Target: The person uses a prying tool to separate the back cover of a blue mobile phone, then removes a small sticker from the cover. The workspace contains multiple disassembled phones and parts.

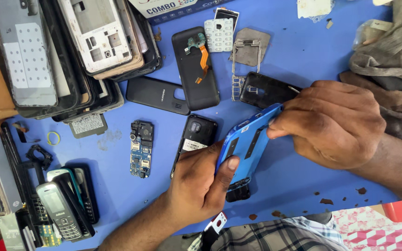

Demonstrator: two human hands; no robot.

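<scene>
While the left hand [201,181] clamps the lower end of the blue phone shell [247,142], thumb pressed on its face above the blue table [298,56], the right hand [333,123] pinches the upper corner with curled fingers, a thin metal tool [294,88] poking out behind. Prying probably goes best slowly along the seam, with steady support below, clear of the black phone [196,135] nearby.

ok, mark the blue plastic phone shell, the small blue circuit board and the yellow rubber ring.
blue plastic phone shell [248,144]: head view, middle of its back face.
small blue circuit board [140,157]: head view, centre of board.
yellow rubber ring [53,138]: head view, on its rim.
</scene>
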